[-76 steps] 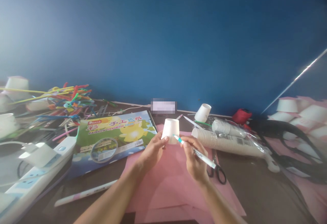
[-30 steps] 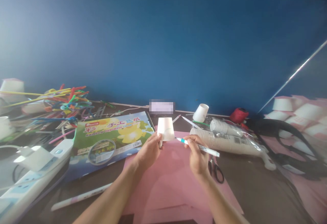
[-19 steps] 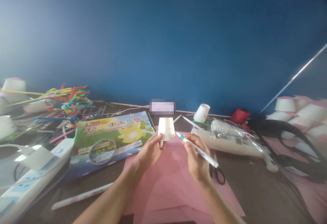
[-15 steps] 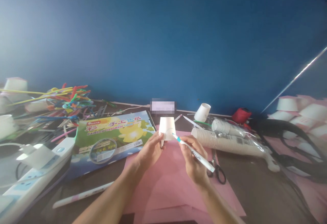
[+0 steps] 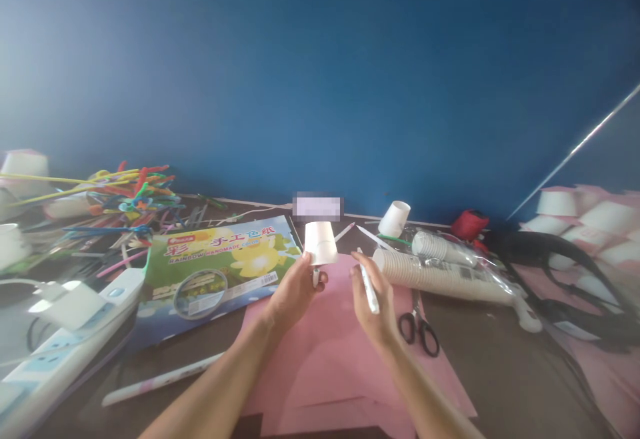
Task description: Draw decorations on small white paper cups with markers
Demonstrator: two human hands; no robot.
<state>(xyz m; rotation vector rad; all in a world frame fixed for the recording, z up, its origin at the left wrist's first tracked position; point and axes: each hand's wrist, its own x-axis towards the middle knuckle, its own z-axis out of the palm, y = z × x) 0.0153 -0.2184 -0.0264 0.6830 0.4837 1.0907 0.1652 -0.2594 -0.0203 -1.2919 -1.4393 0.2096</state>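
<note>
White paper cup (image 5: 321, 242) sits at the fingertip end of the left hand (image 5: 291, 290), above the pink paper (image 5: 320, 372) and clear of it. The thumb presses on the cup's lower left edge; the other fingers curl below, where a small pale piece (image 5: 316, 278) also shows in them, too small to identify. How the fingers meet the cup's far side cannot be told.

The cup is upside down, narrower end up and wide rim down. Its long axis runs nearly upright, the top leaning a little to the left. A faint curved line marks its side.

To the right, well apart from the cup, the right hand (image 5: 375, 302) pinches a white marker (image 5: 370, 289) between thumb and fingers, the upper end pointing up and slightly left.

Half a second ago the marker's teal end met the cup's lower right edge and its barrel slanted more; now it stands steeper and away, its teal band out of sight. The cup is slightly higher and further left, and both handle loops of the scissors (image 5: 429, 337) show in full.
</note>
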